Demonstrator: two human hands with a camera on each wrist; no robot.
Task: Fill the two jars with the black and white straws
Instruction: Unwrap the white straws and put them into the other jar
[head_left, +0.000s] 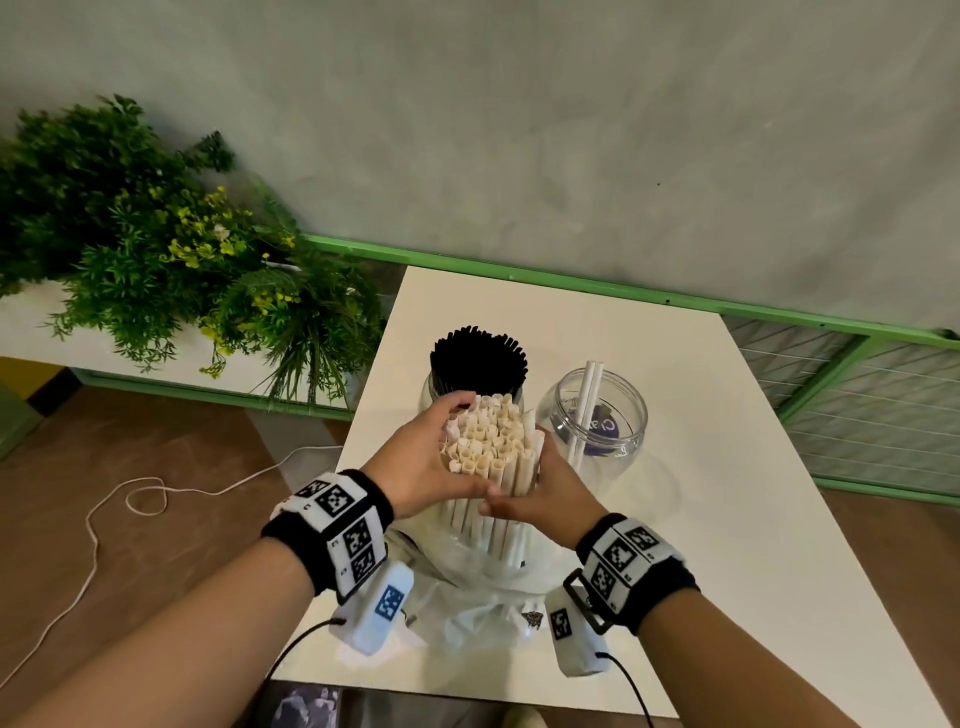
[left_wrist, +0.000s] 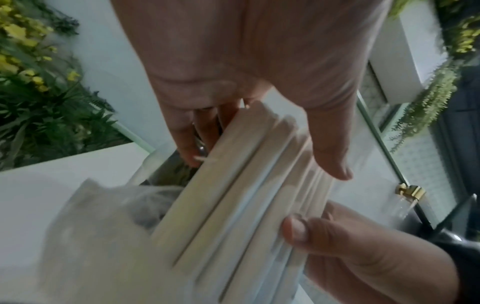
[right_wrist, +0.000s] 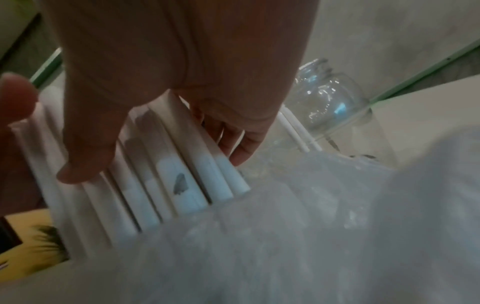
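Left hand (head_left: 421, 457) and right hand (head_left: 550, 493) both clasp the white paper-straw bundle (head_left: 491, 447) beside the nearly empty clear plastic jar (head_left: 592, 415); keep it tight and upright entering the mouth.

We could read very little. Through the clear jar (head_left: 597, 410) on the right of the white table (head_left: 727, 467) we made out a purple label (head_left: 605, 428) with pale script that began "Ca"; the rest was hidden behind the jar's rim and the white straws (head_left: 584, 410) standing in it. The wristbands (head_left: 337, 525) on both arms carried black-and-white square code markers with tiny characters beside them, too small for us to read.
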